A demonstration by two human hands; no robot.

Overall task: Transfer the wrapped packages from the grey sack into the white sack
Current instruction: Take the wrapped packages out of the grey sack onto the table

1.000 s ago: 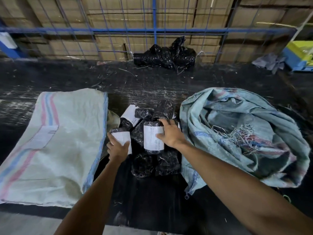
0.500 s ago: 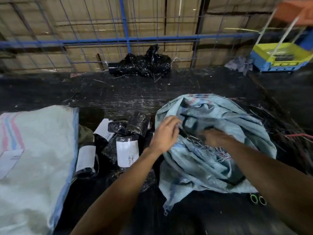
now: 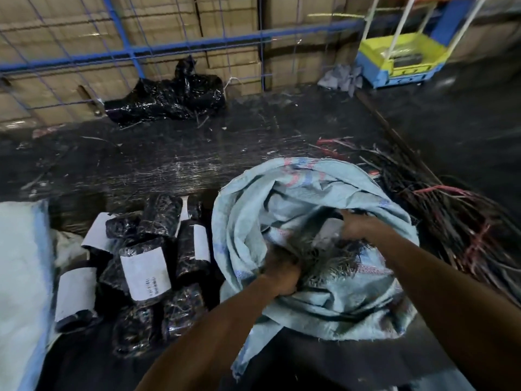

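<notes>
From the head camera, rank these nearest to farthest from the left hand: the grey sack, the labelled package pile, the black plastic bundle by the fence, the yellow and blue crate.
1. grey sack: left hand grips it.
2. package pile: just left.
3. black plastic bundle: back, by fence.
4. yellow and blue crate: far back right.

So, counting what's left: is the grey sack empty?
Cannot tell. The grey sack is crumpled with its mouth open, both hands inside; something pale shows by the right hand.
</notes>
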